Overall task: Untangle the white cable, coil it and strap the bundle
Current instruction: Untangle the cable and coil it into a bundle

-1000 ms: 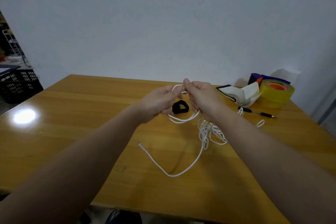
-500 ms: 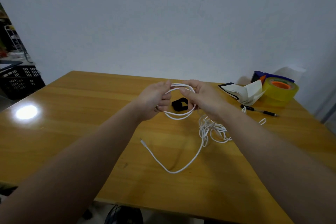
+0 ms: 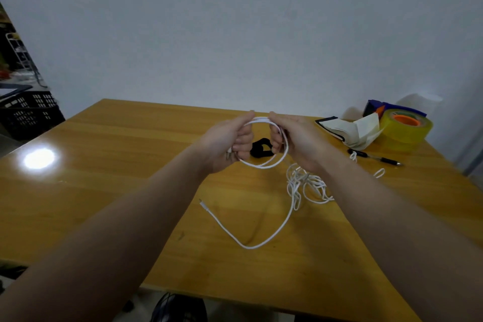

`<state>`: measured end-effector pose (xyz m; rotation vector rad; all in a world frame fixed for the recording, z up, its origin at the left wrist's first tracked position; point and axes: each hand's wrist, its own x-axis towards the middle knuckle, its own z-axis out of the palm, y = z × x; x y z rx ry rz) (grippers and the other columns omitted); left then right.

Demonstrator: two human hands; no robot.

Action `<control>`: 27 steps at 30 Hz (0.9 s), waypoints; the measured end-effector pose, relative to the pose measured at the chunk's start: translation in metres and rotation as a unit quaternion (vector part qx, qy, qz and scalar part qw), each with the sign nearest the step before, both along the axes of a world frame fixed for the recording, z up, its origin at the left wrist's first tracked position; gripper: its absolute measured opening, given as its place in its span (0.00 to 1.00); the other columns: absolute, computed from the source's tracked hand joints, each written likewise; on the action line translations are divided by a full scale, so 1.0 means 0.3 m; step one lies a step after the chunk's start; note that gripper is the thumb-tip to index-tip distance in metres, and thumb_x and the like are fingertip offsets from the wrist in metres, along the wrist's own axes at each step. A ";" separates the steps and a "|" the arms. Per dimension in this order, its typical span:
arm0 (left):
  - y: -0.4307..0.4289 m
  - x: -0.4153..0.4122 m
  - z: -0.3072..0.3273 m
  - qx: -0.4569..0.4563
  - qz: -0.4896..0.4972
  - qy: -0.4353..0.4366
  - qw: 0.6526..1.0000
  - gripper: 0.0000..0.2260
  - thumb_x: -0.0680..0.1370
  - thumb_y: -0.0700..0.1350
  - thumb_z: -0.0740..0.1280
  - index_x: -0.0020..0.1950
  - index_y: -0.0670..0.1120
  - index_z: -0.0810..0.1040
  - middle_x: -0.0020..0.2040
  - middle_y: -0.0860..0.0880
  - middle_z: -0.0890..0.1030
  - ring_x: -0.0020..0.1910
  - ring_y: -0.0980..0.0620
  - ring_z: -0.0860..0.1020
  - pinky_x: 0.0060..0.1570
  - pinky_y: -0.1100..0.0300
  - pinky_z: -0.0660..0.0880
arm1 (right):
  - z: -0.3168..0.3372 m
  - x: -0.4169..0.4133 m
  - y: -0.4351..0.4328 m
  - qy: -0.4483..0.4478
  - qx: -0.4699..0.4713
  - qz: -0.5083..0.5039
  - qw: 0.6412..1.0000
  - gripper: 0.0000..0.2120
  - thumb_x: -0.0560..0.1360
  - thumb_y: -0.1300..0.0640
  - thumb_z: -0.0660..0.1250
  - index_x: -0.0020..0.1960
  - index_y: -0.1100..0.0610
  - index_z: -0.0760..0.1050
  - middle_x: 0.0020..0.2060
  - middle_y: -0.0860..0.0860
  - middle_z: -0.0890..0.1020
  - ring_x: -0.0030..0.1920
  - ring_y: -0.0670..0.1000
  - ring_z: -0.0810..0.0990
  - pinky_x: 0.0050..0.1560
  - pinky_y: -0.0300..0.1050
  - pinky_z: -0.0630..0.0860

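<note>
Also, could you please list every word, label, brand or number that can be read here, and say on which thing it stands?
No text can be read anywhere in this picture.
Wide yellow tape roll with orange core: no print visible.
Dark blue box behind it: blurred, nothing legible.
Slim black pen and open white booklet: too small or blank.
Thin white cable: no marking visible.

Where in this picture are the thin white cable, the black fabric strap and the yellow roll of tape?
thin white cable (image 3: pixel 258 166): head view, lower arc of the held loop.
black fabric strap (image 3: pixel 257 152): head view, its near edge.
yellow roll of tape (image 3: pixel 405 136): head view, its outer side wall.
</note>
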<state>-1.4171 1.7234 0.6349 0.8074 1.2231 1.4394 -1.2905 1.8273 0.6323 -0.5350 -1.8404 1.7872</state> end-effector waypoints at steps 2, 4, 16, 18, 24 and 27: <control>-0.001 -0.004 -0.001 0.026 0.042 -0.086 0.995 0.26 0.80 0.57 0.58 0.23 0.49 0.61 0.23 0.53 0.61 0.18 0.58 0.58 0.17 0.67 0.54 | -0.018 0.003 0.004 0.011 0.004 0.010 1.000 0.17 0.80 0.52 0.58 0.35 0.57 0.71 0.27 0.51 0.72 0.28 0.50 0.71 0.35 0.43 0.69; -0.004 -0.012 -0.004 0.041 0.069 -0.118 0.990 0.28 0.78 0.60 0.58 0.21 0.49 0.67 0.28 0.53 0.68 0.19 0.59 0.60 0.16 0.68 0.55 | -0.036 0.006 0.002 0.006 0.033 0.013 0.999 0.13 0.81 0.54 0.57 0.40 0.57 0.73 0.31 0.51 0.73 0.30 0.48 0.74 0.36 0.41 0.71; -0.025 -0.013 0.000 -0.019 0.003 0.004 1.000 0.14 0.81 0.45 0.53 0.45 0.42 0.75 0.25 0.47 0.76 0.20 0.52 0.70 0.24 0.64 0.68 | -0.045 -0.007 -0.004 0.045 0.040 -0.059 0.996 0.11 0.81 0.61 0.55 0.44 0.59 0.73 0.29 0.52 0.68 0.24 0.46 0.68 0.28 0.41 0.69; -0.025 -0.016 0.001 -0.022 -0.011 -0.012 1.000 0.15 0.80 0.45 0.51 0.45 0.42 0.76 0.23 0.47 0.71 0.21 0.50 0.69 0.27 0.62 0.68 | -0.042 -0.012 -0.010 0.046 0.042 -0.066 0.996 0.11 0.81 0.61 0.55 0.43 0.59 0.73 0.29 0.52 0.67 0.25 0.47 0.65 0.27 0.40 0.67; -0.010 0.005 -0.012 -0.010 0.029 -0.051 0.998 0.23 0.81 0.55 0.57 0.27 0.48 0.61 0.26 0.51 0.63 0.20 0.55 0.61 0.24 0.64 0.60 | -0.038 -0.020 -0.010 0.017 0.114 -0.091 0.989 0.11 0.81 0.59 0.57 0.42 0.56 0.74 0.27 0.50 0.70 0.24 0.47 0.70 0.30 0.45 0.69; -0.009 0.017 -0.009 0.049 0.064 -0.098 0.992 0.28 0.82 0.48 0.58 0.19 0.48 0.67 0.38 0.46 0.82 0.28 0.56 0.78 0.24 0.66 0.71 | -0.038 -0.011 -0.030 0.012 0.122 -0.072 0.990 0.10 0.81 0.57 0.58 0.43 0.58 0.74 0.28 0.52 0.72 0.24 0.45 0.73 0.26 0.40 0.70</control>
